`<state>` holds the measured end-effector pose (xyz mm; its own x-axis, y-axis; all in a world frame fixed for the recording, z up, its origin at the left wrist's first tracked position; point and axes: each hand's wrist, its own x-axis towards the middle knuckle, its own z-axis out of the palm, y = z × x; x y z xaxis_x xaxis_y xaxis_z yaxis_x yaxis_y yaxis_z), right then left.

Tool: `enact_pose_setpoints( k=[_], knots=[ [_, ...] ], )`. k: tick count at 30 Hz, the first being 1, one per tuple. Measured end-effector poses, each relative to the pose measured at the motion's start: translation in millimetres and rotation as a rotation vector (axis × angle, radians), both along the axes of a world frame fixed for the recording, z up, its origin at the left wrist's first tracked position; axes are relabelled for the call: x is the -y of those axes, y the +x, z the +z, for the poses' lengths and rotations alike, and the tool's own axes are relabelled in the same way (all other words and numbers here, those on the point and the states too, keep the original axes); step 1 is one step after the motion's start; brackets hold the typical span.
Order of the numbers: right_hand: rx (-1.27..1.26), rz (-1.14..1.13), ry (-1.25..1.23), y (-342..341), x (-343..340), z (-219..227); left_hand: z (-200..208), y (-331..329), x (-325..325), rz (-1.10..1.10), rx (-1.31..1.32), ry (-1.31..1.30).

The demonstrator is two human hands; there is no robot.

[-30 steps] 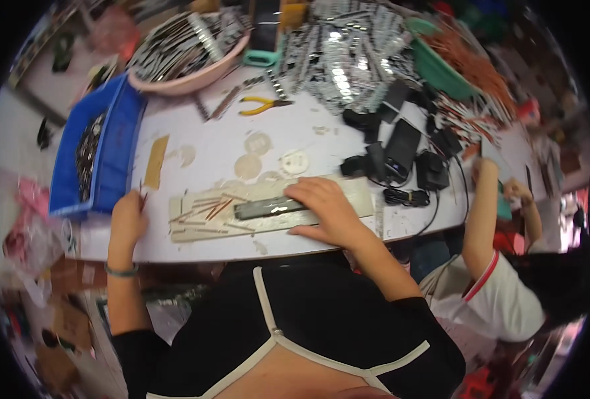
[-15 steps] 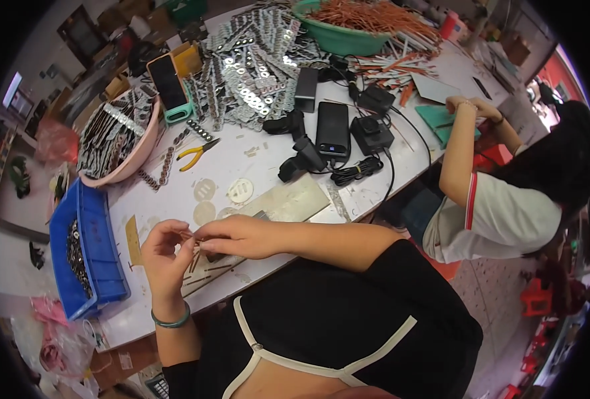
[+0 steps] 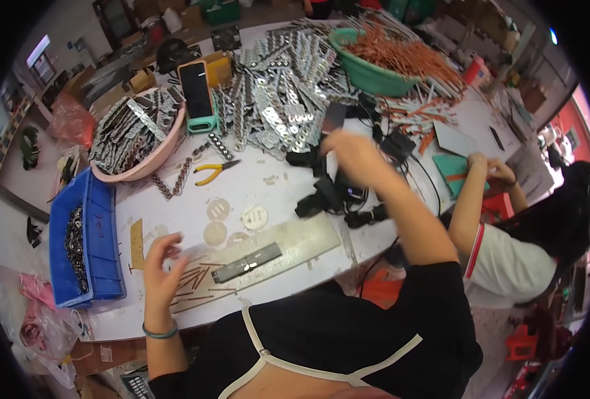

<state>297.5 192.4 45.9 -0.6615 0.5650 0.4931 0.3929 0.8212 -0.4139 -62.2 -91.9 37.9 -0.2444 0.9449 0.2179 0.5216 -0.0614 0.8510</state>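
My left hand (image 3: 164, 271) hovers over the table's near left, fingers apart and nothing in them, beside several thin brown rods (image 3: 192, 280). These lie loose on a long pale board (image 3: 311, 243), next to a dark grey metal bar (image 3: 246, 263). My right hand (image 3: 358, 158) is stretched far forward above black electronic devices (image 3: 328, 198), close to the edge of a big heap of silvery perforated metal strips (image 3: 275, 100). Motion smears its fingers, so whether it holds anything does not show. Yellow-handled pliers (image 3: 209, 175) and a round white disc (image 3: 254, 217) lie beyond the board.
A blue bin (image 3: 105, 246) of small dark metal parts stands at left. Behind it is a pink basin (image 3: 165, 156) of strips, near a phone (image 3: 196, 90) on a stand. A green basin (image 3: 368, 74) holds orange sticks. At right, a co-worker (image 3: 514, 259) sits handling something.
My hands were together over the board and have parted. The right reached forward and right toward the heap; the left stayed near the rods, its fingers spreading. The view has shifted slightly.
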Motion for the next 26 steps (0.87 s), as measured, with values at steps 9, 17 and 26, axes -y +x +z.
enact_pose_setpoints(
  k=[9, 17, 26],
  knots=[
    [0.155, -1.133, 0.234, 98.1, -265.1, 69.8, -91.2, -66.2, 77.6, 0.593, 0.092, 0.094],
    [0.432, -0.780, -0.001, 42.9, -329.5, 37.8, -76.9, -48.9, 57.7, 0.636, -0.170, -0.003],
    [0.566, -1.013, -0.213, 71.4, -397.6, 39.4, -75.8, -50.3, 50.8, 0.657, -0.209, -0.037]
  ],
)
